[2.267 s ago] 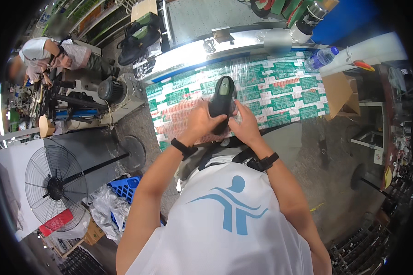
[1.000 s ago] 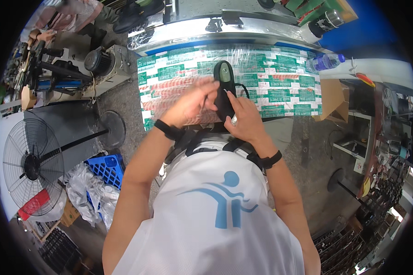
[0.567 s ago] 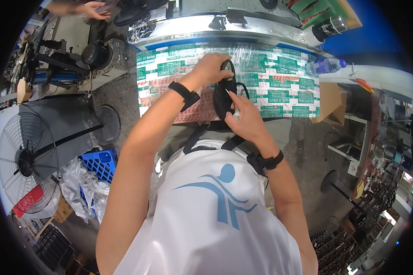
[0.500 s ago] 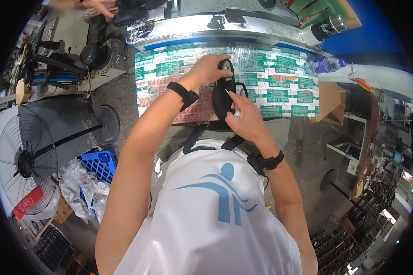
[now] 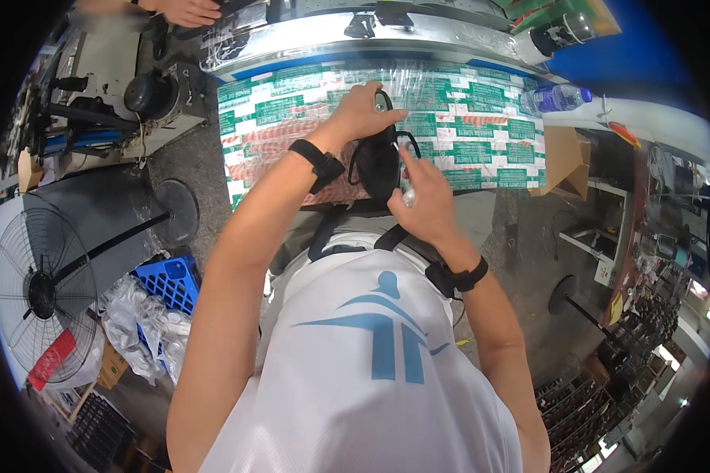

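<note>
A black shoe (image 5: pixel 377 167) with dark lace loops at its sides is held over a work surface covered in green-and-white printed tape (image 5: pixel 481 146). My left hand (image 5: pixel 359 114) grips the shoe's far end around the opening, where a bit of pale insole shows. My right hand (image 5: pixel 427 193) is closed beside the shoe's near right side, index finger pointing along it. A slim item with a pale tip and a whitish end shows partly between those fingers; its kind is hidden.
A purple-capped bottle (image 5: pixel 560 98) lies at the surface's right end, near a cardboard box (image 5: pixel 566 162). A metal-edged bench (image 5: pixel 308 46) runs along the far side. Another person's hand (image 5: pixel 188 11) is at the upper left. A floor fan (image 5: pixel 43 293) and blue crate (image 5: pixel 170 280) stand left.
The shoe has turned in my left hand, so less insole shows and a lace loop stands out on its left. The other person's hand has shifted. The whole view has moved slightly.
</note>
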Tool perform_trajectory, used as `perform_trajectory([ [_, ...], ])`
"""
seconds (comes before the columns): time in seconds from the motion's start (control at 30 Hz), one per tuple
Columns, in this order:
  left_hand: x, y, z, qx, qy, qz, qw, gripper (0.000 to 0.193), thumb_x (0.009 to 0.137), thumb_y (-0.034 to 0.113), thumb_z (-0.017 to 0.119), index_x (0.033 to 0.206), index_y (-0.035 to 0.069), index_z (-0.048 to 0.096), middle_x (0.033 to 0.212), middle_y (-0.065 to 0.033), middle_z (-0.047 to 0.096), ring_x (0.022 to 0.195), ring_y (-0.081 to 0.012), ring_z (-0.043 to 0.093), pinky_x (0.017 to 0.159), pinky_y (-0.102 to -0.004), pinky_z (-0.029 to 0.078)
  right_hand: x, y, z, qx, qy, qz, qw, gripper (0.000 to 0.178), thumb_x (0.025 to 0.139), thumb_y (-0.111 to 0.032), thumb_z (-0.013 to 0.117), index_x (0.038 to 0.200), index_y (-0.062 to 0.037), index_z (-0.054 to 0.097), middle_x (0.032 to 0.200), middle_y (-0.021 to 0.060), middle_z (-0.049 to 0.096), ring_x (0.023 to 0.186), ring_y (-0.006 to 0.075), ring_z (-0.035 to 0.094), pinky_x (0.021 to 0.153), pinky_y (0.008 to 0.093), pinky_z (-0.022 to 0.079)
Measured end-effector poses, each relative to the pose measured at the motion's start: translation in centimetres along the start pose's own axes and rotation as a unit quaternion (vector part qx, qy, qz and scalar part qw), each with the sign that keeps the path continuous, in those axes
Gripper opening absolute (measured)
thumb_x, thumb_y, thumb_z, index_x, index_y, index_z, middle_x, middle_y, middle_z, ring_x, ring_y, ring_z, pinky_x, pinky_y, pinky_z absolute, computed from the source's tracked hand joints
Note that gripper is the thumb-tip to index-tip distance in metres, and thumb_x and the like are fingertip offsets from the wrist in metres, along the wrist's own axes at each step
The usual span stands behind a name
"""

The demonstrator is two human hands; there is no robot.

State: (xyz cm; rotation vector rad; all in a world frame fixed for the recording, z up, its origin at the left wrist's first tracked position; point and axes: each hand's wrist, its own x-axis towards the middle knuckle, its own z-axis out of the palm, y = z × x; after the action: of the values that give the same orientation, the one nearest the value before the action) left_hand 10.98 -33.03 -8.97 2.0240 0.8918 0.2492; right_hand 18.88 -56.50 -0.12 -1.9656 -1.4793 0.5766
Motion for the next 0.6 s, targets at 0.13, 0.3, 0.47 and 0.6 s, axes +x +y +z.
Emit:
perform_trajectory([
  [0.13, 0.2, 0.5, 1.9, 0.018, 0.030, -0.042, 0.998, 0.093, 0.087, 0.043, 0.087, 0.154, -0.012, 0.053, 0.114, -0.0282, 0.073, 0.110, -0.0396, 0.074, 0.098, -0.0485, 0.058, 1.0, 1.6, 0.7, -0.042, 0.037, -0.037, 0.998, 0.073, 0.082, -0.018, 0.077, 0.149, 0.0073, 0.061, 0.104, 0.0194, 0.065, 0.100, 0.0405, 0.065, 0.091, 0.0520, 0.053],
  [0.3, 1.0, -0.4, 1.6, 0.015, 0.004, -0.041, 0.999, 0.082, 0.089, 0.031, 0.080, 0.151, -0.013, 0.052, 0.104, -0.0252, 0.074, 0.102, -0.0411, 0.075, 0.093, -0.0475, 0.059, 0.4, 2.4, -0.6, -0.130, -0.018, -0.092, 0.987, 0.076, 0.082, -0.018, 0.075, 0.153, 0.0064, 0.059, 0.109, 0.0199, 0.064, 0.104, 0.0400, 0.064, 0.094, 0.0518, 0.051],
  [0.47, 0.6, 0.2, 0.9, 0.016, 0.004, -0.038, 0.999, 0.078, 0.089, 0.030, 0.080, 0.148, -0.014, 0.054, 0.114, -0.0308, 0.073, 0.112, -0.0470, 0.073, 0.100, -0.0500, 0.058, -7.0, 1.5, -5.8, -0.077, -0.084, -0.052, 0.992, 0.079, 0.083, -0.018, 0.075, 0.156, 0.0065, 0.057, 0.110, 0.0195, 0.064, 0.104, 0.0411, 0.064, 0.094, 0.0536, 0.051],
  [0.6, 0.2, 0.9, -0.1, 0.000, -0.016, -0.046, 0.999, 0.076, 0.089, 0.031, 0.081, 0.144, -0.014, 0.057, 0.129, -0.0362, 0.073, 0.122, -0.0516, 0.072, 0.108, -0.0515, 0.057, -6.4, 0.0, -4.8, -0.018, -0.073, -0.012, 0.997, 0.081, 0.082, -0.015, 0.076, 0.158, 0.0048, 0.056, 0.111, 0.0202, 0.065, 0.106, 0.0418, 0.064, 0.096, 0.0523, 0.052],
])
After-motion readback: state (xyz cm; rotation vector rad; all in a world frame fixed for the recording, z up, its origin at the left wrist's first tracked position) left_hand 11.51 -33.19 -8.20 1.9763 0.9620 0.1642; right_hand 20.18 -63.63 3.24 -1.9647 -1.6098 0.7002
